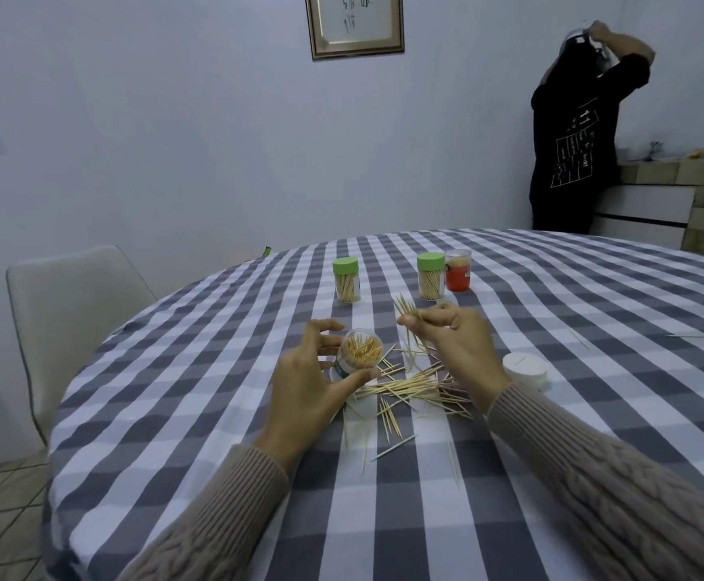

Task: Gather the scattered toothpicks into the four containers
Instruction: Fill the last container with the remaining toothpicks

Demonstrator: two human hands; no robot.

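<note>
Toothpicks lie scattered on the checked table between the hands, the left hand gripping a tilted open jar half full, the right hand pinching a bunch just beside it.

Both your forearms reach forward from the lower edge of the view, each covered to the wrist in a beige cable-knit sleeve. Your left hand is turned with its back toward you, thumb stretched out to the right and fingers curled over in an open arc, cupping the clear round plastic toothpick jar between thumb and fingertips. Your right hand is raised slightly higher and further forward, wrist bent, back of the hand toward you. Its grip is a pinch: thumb and fingers pressed together on a small bundle of pale wooden toothpicks, which fans up and left.
</note>
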